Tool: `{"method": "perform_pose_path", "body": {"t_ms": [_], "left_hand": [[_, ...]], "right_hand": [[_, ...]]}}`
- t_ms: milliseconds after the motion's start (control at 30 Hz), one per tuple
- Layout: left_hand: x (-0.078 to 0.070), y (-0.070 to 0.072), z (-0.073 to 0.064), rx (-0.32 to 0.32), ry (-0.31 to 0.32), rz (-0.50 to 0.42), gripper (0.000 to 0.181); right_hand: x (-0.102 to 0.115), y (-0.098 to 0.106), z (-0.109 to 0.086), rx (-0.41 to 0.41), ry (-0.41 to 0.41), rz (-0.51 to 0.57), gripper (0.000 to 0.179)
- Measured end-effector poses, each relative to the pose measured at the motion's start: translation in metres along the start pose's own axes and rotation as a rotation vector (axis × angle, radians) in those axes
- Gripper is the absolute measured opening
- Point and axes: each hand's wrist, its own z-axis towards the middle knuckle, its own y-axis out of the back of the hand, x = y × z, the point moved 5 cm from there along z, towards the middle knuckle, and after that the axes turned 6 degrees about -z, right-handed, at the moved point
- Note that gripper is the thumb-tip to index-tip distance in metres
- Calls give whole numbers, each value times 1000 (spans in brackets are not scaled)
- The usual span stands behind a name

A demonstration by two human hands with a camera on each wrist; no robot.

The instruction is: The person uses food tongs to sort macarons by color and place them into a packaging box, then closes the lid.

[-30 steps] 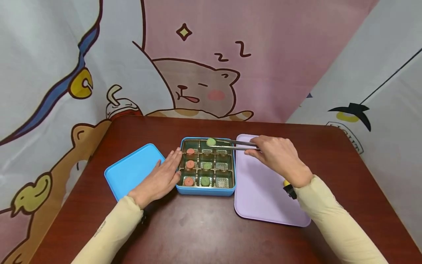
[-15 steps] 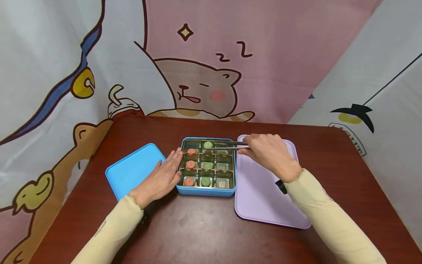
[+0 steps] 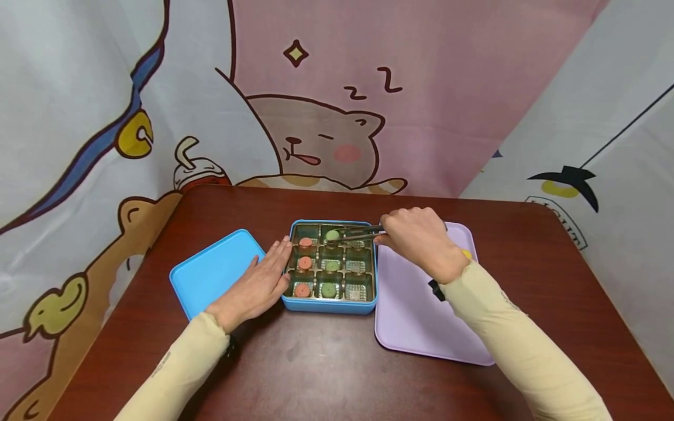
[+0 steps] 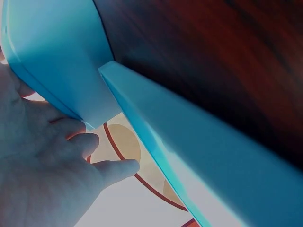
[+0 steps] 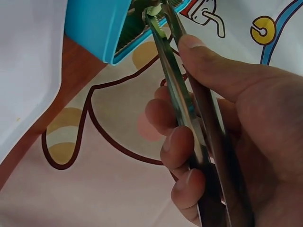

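Observation:
My right hand (image 3: 418, 240) grips metal tongs (image 5: 179, 99), whose tips reach into the blue box (image 3: 329, 306) from the right. At those tips is a round green piece (image 3: 333, 235), in the back middle compartment; the right wrist view shows the tips on either side of it. Two more green pieces (image 3: 329, 290) lie in the middle column, in front. The left column has three orange-pink round pieces (image 3: 305, 263). My left hand (image 3: 258, 289) rests against the box's left side with its fingers straight, also visible in the left wrist view beside the blue wall (image 4: 57, 61).
A lilac tray (image 3: 416, 316) lies right of the box, under my right forearm. Something yellow (image 3: 466, 254) shows on it, mostly hidden by my wrist. Left of the box lies a blue lid (image 3: 213, 269), partly under my left hand. A patterned cloth (image 3: 421, 117) hangs behind the table.
My right hand has moved left with the tongs, and the green piece has gone slightly left and down into the back middle compartment. The tong tips look farther apart. My left hand stays put.

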Motion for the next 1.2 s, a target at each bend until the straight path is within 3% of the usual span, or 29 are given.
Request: {"method": "perform_pose_path", "body": {"t_ms": [400, 733, 933, 1200], "left_hand": [[-1, -1, 0, 10, 3, -6, 66], [0, -2, 0, 7, 14, -19, 65], [-1, -3, -1, 4, 6, -22, 65], [0, -2, 0, 8, 7, -25, 65]], "right_hand": [[0, 6, -6, 3, -19, -6, 42], [-12, 17, -48, -305, -16, -1, 45], [-25, 20, -78, -356, -62, 48, 46], [-44, 31, -115, -418, -134, 89, 80]]}}
